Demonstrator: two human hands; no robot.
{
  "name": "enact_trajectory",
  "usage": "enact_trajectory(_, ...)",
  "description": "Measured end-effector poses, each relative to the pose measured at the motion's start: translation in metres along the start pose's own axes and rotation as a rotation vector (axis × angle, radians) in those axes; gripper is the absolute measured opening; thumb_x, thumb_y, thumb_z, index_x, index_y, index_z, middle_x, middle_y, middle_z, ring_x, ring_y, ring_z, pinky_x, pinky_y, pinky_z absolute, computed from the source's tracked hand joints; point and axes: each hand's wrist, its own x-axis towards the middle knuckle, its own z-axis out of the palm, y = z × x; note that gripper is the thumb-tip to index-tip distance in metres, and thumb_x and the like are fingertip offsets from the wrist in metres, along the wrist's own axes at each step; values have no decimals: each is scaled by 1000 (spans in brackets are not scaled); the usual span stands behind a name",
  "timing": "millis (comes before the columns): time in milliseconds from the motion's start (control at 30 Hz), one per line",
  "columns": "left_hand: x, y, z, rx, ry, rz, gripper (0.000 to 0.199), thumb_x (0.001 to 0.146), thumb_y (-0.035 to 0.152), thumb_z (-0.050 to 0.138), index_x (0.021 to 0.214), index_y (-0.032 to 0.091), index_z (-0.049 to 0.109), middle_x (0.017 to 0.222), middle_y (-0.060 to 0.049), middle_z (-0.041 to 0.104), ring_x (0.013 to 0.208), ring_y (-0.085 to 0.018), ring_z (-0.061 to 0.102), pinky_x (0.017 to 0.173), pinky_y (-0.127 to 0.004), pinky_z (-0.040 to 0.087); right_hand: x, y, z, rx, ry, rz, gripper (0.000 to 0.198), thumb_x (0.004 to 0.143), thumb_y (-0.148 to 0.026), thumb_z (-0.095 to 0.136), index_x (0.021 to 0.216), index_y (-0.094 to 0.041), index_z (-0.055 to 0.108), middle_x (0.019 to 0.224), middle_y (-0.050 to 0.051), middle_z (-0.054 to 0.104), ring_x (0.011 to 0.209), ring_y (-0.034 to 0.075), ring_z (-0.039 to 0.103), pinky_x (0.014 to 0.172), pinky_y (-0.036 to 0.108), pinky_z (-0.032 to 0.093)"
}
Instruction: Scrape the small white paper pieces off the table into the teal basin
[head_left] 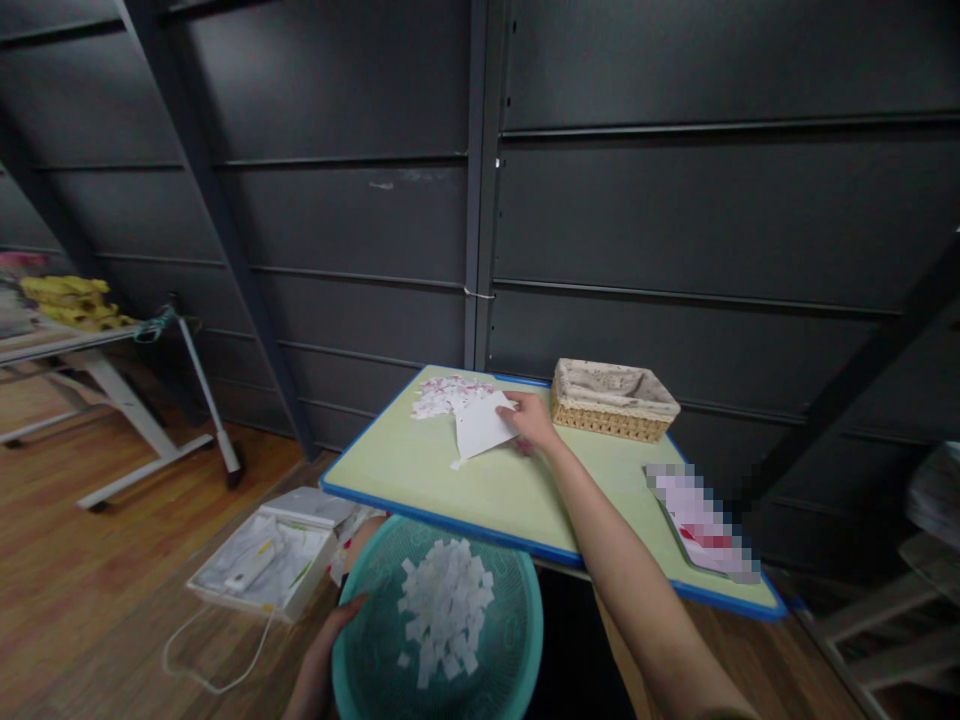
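My right hand (pixel 531 420) pinches the edge of a white sheet of paper or card (pixel 482 424), held tilted over the table. Behind and left of the sheet lies a pile of small paper scraps (pixel 442 393), white with some red marks. My left hand (pixel 337 630) grips the left rim of a round green plastic basket (pixel 529 640), its fingers partly hidden. Inside that basket sits a heap of small white paper pieces (pixel 450 610). The basket is just below the front edge of the pale yellow table (pixel 480 500), which has a blue rim.
A fabric-lined wicker basket (pixel 611 415) stands at the table's back right. Something flat with red on it, partly pixelated, lies at the right (pixel 705 535). On the floor at left is an open white box (pixel 259 565) with a cable (pixel 217 690). A dark panelled wall (pixel 360 220) rises behind.
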Motion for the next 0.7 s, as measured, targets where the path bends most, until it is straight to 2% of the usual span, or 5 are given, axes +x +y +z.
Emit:
enact_trajectory(167,0,-1,0,-2,-11,16,26,67,13,67,92,11,73,72,-10,80,95,-34,72,86,-43,56,-2,-3,4,48,-6,5,42,73,-21,56,110,-10,73,94,10,75,68,17,62,58,23,46)
enact_trajectory(400,8,0,-3,-11,0,-36,51,71,12,65,122,4,61,77,-11,80,88,-32,74,84,-42,56,-1,0,6,170,-39,30,44,71,-25,59,109,-7,72,90,10,74,65,16,60,54,22,44)
enact_trajectory(567,10,-2,-7,3,-15,8,50,72,13,66,121,5,61,78,-11,80,90,-30,74,86,-39,55,-2,-2,4,246,-76,92,50,71,-26,60,116,-4,68,89,12,74,61,15,59,51,22,43)
enact_trajectory(700,10,-2,-7,24,8,-1,41,73,14,67,112,4,65,75,-11,80,84,-29,75,86,-39,55,-3,-4,5,202,-80,97,50,69,-25,63,114,-5,70,90,12,74,65,18,62,54,24,46)
